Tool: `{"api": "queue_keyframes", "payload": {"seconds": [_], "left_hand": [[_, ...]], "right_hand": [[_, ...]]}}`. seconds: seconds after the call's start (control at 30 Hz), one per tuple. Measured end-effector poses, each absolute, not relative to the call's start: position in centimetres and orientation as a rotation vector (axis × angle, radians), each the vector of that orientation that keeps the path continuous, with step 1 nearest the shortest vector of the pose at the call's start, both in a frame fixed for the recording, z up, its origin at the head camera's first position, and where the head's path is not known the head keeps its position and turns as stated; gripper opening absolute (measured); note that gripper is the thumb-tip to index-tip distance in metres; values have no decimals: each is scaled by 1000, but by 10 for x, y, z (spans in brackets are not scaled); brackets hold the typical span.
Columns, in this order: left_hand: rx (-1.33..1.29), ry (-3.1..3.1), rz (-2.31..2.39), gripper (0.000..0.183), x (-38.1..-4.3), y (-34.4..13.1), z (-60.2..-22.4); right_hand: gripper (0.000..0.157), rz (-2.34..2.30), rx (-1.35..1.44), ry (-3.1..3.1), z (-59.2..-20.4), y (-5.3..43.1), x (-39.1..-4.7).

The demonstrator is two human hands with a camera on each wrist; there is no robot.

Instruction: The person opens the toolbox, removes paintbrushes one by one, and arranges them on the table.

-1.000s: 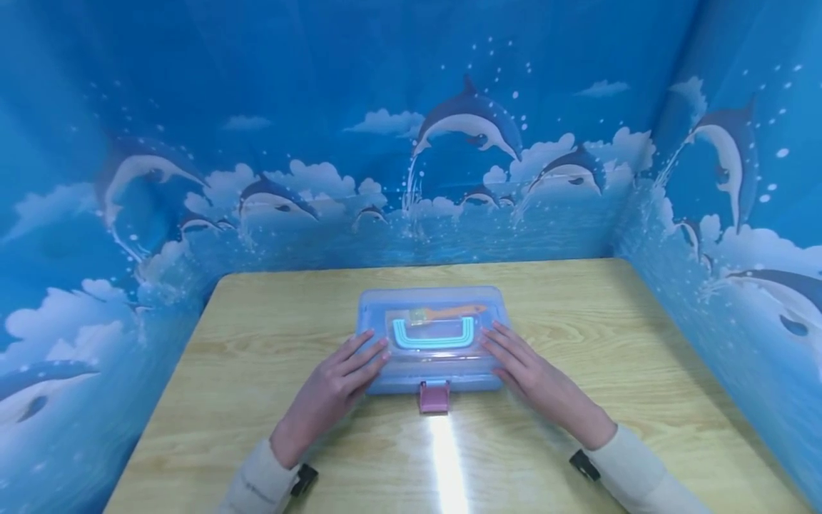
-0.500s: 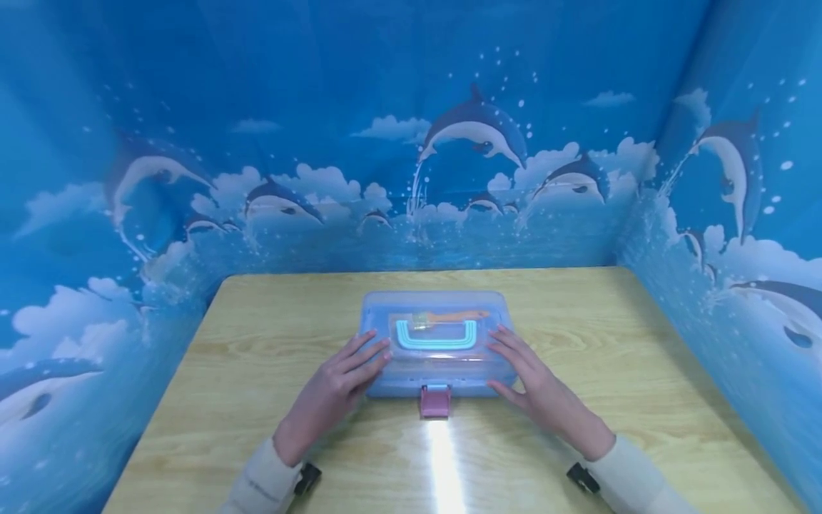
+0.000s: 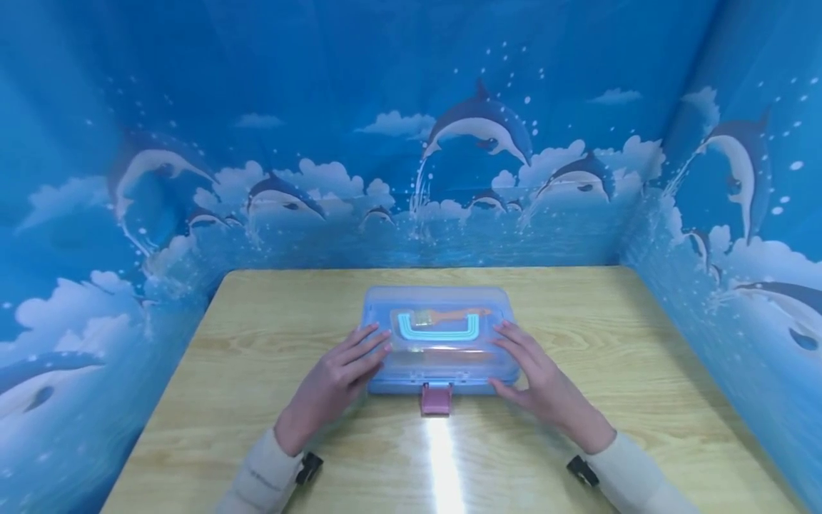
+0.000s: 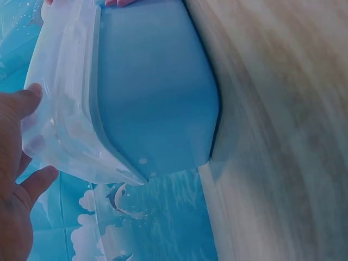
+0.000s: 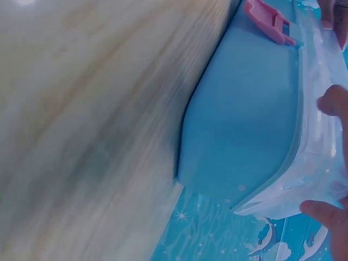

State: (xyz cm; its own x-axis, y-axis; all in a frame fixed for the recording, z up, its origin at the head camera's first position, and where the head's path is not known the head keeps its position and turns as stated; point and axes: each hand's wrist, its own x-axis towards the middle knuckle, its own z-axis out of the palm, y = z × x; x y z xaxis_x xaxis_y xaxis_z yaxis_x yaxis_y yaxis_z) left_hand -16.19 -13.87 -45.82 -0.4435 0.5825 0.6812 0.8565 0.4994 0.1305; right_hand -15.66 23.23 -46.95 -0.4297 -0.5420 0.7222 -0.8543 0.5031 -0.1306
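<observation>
Well, seen from the head, the blue box [image 3: 442, 365] sits mid-frame on the wooden desk [image 3: 276, 318], its pink latch [image 3: 437, 401] pointing down the frame and a brush [image 3: 452, 315] showing by the turquoise handle [image 3: 439, 335]. The left hand [image 3: 335, 375] and right hand [image 3: 544, 375] rest relaxed fingers on its ends, clenching nothing. From the left wrist, fingers at the left edge touch the clear lid [image 4: 65, 98]. From the right wrist, spread fingers meet the lid at right.

Left hand [image 4: 10, 179], cropped by its wrist view's edge
</observation>
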Motion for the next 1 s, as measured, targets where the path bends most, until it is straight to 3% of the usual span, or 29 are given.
{"api": "queue_keyframes", "payload": {"seconds": [0.23,0.37,1.0], "left_hand": [[-1208,-2138,-515,46,-162,-141,-452],[-1232,-2100,-373,33,-161,-143,-446],[-1262,-2092,-184,49,-151,-144,-422]], "right_hand": [[52,576,1211,-1930,-466,236,-170],[50,557,1230,-1838,-464,237,-176],[53,650,1202,-1714,-446,237,-197]]}}
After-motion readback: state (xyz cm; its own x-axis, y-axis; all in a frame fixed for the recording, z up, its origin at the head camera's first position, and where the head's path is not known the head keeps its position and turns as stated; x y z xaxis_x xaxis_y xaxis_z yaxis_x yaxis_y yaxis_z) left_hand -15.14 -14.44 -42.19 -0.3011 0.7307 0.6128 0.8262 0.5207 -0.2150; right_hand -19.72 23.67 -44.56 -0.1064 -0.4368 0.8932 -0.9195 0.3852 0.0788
